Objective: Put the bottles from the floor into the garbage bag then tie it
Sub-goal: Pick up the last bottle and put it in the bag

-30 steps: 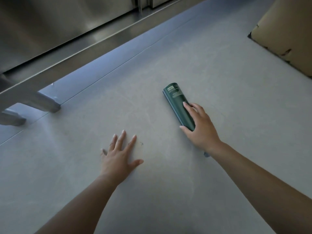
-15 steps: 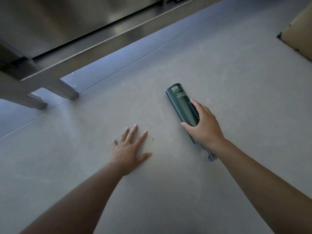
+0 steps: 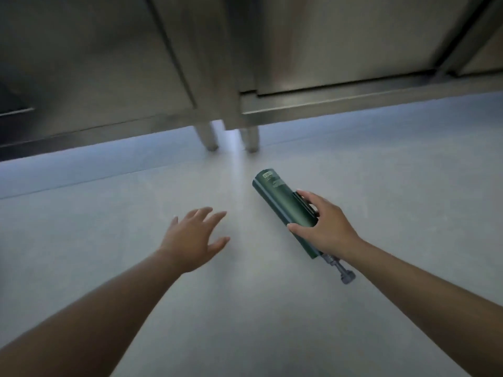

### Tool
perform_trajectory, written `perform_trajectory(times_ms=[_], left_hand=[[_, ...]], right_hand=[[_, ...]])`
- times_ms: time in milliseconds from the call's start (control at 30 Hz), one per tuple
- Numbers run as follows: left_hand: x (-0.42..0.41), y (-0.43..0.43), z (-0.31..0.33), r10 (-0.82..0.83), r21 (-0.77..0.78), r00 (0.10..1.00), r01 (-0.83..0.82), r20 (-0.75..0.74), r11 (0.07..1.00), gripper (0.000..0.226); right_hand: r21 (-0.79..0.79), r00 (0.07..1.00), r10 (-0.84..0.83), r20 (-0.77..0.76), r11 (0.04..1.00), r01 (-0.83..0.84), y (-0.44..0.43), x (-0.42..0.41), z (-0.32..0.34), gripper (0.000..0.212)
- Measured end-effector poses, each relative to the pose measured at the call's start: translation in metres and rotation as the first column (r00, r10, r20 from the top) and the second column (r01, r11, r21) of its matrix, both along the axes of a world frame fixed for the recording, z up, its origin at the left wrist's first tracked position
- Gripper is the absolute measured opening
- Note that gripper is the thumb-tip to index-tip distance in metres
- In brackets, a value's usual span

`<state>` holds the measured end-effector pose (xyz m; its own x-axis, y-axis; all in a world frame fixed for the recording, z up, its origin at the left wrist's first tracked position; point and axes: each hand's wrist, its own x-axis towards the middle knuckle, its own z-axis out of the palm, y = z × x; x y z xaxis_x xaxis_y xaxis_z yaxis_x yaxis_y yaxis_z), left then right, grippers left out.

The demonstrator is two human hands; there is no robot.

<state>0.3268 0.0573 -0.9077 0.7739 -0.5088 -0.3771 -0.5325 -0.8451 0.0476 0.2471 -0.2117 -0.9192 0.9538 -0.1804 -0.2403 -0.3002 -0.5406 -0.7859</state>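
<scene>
Head view: the right hand [image 3: 328, 227] is wrapped around the lower half of a dark green bottle [image 3: 283, 206], thumb on the near side and fingers [image 3: 306, 195] over the far side, so the grip is clamped on it. The bottle lies tilted across the pale floor [image 3: 272, 322], base pointing away toward the cabinets and its grey pump nozzle [image 3: 341, 272] pointing back toward the person. Whether it is already clear of the floor or only resting on it, I cannot tell. The left hand [image 3: 194, 239] hovers over bare floor well apart from the bottle, fingers spread, holding nothing.

The step in hand looks like the pick-up of one bottle, early in the task, since no garbage bag shows in this view. The next move would call for lifting the bottle, turning to find the bag, and having the free left hand hold the mouth open while the bottle goes in.

Ahead stand stainless steel cabinets [image 3: 353, 44] on two short metal legs [image 3: 251, 141], with a dark gap beneath. Nothing lies between the hands and the bottle. The projecting nozzle could snag on the bag's edge.
</scene>
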Motion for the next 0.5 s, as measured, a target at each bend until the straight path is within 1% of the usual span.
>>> perform_trajectory(times_ms=[100, 233, 300, 433, 500], left_hand=[[0.015, 0.075, 0.04, -0.022, 0.067, 0.994, 0.015, 0.105, 0.998, 0.064], [0.027, 0.169, 0.097, 0.106, 0.073, 0.974, -0.123, 0.199, 0.99, 0.063], [0.026, 0.209, 0.119, 0.168, 0.05, 0.958, -0.184, 0.233, 0.982, 0.062], [0.015, 0.281, 0.153, 0.223, 0.027, 0.928, -0.242, 0.298, 0.97, 0.064], [0.007, 0.319, 0.163, 0.29, -0.014, 0.904, -0.301, 0.315, 0.954, 0.065]], right_hand=[[0.011, 0.986, 0.164, 0.015, 0.986, -0.164, 0.057, 0.024, 0.033, 0.07], [0.019, 0.939, 0.335, 0.075, 0.941, -0.337, 0.141, 0.057, 0.077, 0.071], [0.01, 0.91, 0.403, 0.096, 0.914, -0.406, 0.185, 0.07, 0.098, 0.072], [-0.015, 0.868, 0.472, 0.155, 0.879, -0.476, 0.267, 0.086, 0.133, 0.071], [-0.021, 0.856, 0.482, 0.189, 0.873, -0.487, 0.303, 0.091, 0.145, 0.069]])
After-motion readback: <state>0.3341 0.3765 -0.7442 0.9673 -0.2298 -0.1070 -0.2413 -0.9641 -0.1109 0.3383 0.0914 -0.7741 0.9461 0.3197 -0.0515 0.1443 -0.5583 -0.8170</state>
